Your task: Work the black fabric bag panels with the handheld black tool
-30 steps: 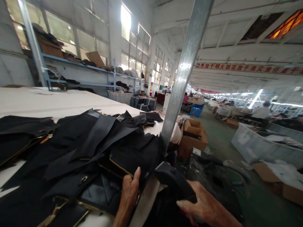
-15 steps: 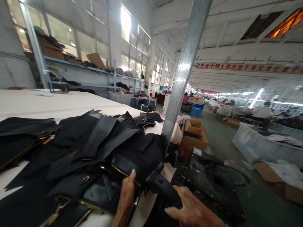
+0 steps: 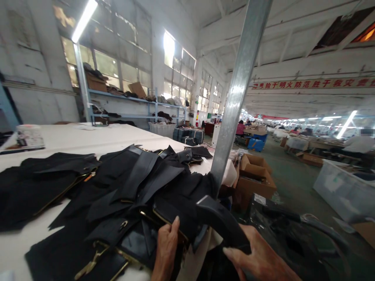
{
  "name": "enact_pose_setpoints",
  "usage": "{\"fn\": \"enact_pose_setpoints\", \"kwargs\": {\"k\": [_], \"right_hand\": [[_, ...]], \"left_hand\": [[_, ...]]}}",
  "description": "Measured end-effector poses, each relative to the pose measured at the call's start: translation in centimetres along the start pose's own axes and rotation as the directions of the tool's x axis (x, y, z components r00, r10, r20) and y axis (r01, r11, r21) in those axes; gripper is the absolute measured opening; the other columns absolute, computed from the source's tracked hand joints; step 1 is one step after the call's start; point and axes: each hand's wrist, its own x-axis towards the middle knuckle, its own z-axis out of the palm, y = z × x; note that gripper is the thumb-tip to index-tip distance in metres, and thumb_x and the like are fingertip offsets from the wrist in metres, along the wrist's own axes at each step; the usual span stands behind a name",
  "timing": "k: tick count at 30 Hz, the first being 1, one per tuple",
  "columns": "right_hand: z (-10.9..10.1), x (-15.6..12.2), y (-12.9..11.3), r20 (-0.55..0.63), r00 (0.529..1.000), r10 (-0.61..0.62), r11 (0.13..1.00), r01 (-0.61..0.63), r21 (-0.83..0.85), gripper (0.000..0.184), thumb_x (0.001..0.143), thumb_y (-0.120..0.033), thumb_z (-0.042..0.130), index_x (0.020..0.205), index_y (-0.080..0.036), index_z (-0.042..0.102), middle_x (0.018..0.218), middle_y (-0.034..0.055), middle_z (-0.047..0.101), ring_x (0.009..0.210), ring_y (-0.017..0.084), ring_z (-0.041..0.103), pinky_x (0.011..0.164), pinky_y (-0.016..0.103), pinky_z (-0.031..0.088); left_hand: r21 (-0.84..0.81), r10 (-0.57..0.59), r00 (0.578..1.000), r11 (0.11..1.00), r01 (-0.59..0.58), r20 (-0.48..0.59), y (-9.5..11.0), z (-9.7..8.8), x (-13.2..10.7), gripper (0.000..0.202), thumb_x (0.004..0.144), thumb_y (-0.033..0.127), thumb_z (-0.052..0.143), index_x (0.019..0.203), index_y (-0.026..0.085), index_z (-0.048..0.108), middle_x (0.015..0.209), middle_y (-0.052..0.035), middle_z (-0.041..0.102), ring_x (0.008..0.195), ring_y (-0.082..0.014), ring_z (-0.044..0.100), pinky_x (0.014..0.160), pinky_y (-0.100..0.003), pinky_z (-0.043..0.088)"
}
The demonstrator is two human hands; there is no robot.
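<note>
A heap of black bag pieces (image 3: pixel 123 191) with gold zippers and metal clasps lies on a white table (image 3: pixel 73 140). My left hand (image 3: pixel 166 249) grips the near edge of a black gold-trimmed piece (image 3: pixel 172 218) at the table's right corner, thumb on top. My right hand (image 3: pixel 258 259) closes on a black strap (image 3: pixel 222 222) that arches up from that piece. Both hands sit at the bottom of the view, close together.
A slanted metal post (image 3: pixel 237 93) rises just behind the hands. Open cardboard boxes (image 3: pixel 254 177) and a dark plastic-wrapped bundle (image 3: pixel 293 238) stand on the floor to the right. Shelving (image 3: pixel 125 97) lines the left wall. People work at far tables (image 3: pixel 357 144).
The view has shifted up and left, showing more of the table. My right hand has lifted the black strap higher; my left hand keeps its grip on the piece.
</note>
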Motion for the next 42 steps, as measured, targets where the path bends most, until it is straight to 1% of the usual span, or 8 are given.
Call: {"fn": "enact_pose_setpoints", "kwargs": {"k": [4,7,11,19,24,30,36,42], "right_hand": [[0.5,0.8,-0.4,0.039,0.999,-0.032,0.999,0.03,0.038,0.01,0.081,-0.025,0.058,0.085,-0.016,0.054,0.06,-0.0056,0.055,0.047,0.009,0.054,0.045,0.016,0.04],[1.3,1.7,-0.6,0.102,0.993,-0.066,0.995,0.058,0.079,0.014,0.082,-0.027,0.057,0.089,-0.015,0.056,0.057,-0.0054,0.054,0.045,0.009,0.051,0.044,0.016,0.038],[2.1,3.1,-1.2,0.118,0.987,-0.107,0.989,0.095,0.109,0.013,0.08,-0.024,0.058,0.09,-0.015,0.059,0.055,-0.0059,0.055,0.044,0.008,0.051,0.044,0.016,0.038],[3.9,5.7,-2.3,0.138,0.985,-0.106,0.993,0.097,0.066,0.013,0.075,-0.026,0.063,0.083,-0.015,0.06,0.053,-0.0054,0.052,0.043,0.009,0.049,0.039,0.016,0.036],[4.5,7.0,-3.2,0.133,0.975,-0.181,0.973,0.158,0.167,0.01,0.077,-0.025,0.06,0.08,-0.015,0.058,0.055,-0.0048,0.054,0.044,0.008,0.05,0.041,0.015,0.037],[3.2,6.6,-2.2,0.069,0.985,-0.159,0.981,0.151,0.119,0.021,0.081,-0.035,0.06,0.082,-0.014,0.059,0.05,-0.0041,0.056,0.043,0.01,0.05,0.044,0.018,0.04],[2.2,3.2,1.1,0.069,0.997,-0.02,0.996,0.015,0.084,0.036,0.079,-0.04,0.064,0.105,-0.015,0.06,0.057,-0.0029,0.06,0.049,0.014,0.056,0.048,0.021,0.043],[1.1,1.3,2.3,-0.042,0.998,0.052,0.998,-0.05,0.043,0.044,0.078,-0.042,0.064,0.112,-0.015,0.059,0.065,-0.001,0.064,0.057,0.016,0.06,0.059,0.025,0.048]], "left_hand": [[-0.331,-0.073,0.975,0.944,-0.001,-0.211,2.3,-2.2,2.3,0.019,0.069,0.032,0.069,0.08,0.017,0.066,0.072,0.0014,0.066,0.066,-0.0139,0.059,0.062,-0.025,0.045],[-0.539,-0.18,0.965,0.841,0.051,-0.19,4.1,-2.9,4.1,0.014,0.074,0.011,0.062,0.087,0.016,0.064,0.08,-0.0002,0.068,0.066,-0.0099,0.061,0.066,-0.023,0.049],[-0.598,-0.21,0.969,0.796,0.092,-0.131,5.4,-2.9,3.9,0.019,0.073,-0.002,0.057,0.082,0.013,0.065,0.073,-0.0014,0.069,0.061,-0.0069,0.062,0.064,-0.018,0.05],[-0.551,-0.001,0.986,0.829,0.094,0.166,5.5,-3.6,-0.4,0.041,0.058,0.026,0.081,0.095,0.013,0.07,0.078,-0.0036,0.074,0.068,-0.0152,0.066,0.059,-0.021,0.05],[-0.448,-0.015,0.977,0.887,0.11,0.21,3.7,-3.0,-1.7,0.04,0.056,0.035,0.082,0.087,0.012,0.072,0.068,-0.0028,0.072,0.056,-0.0153,0.063,0.05,-0.022,0.045],[-0.598,-0.102,0.976,0.776,0.2,0.194,2.1,-3.2,-1.7,0.034,0.047,0.025,0.086,0.074,0.015,0.067,0.07,-0.0037,0.073,0.075,-0.0246,0.07,0.067,-0.031,0.054],[-0.605,-0.209,0.97,0.759,0.242,0.127,3.9,-3.6,-1.0,0.034,0.072,0.036,0.068,0.101,0.018,0.068,0.085,-0.0075,0.075,0.095,-0.0296,0.068,0.079,-0.037,0.055],[-0.667,-0.253,0.94,0.662,0.341,0.229,4.8,-2.7,0.5,0.049,0.085,0.049,0.045,0.118,0.017,0.061,0.088,-0.0112,0.075,0.091,-0.0303,0.068,0.079,-0.043,0.055]]}}
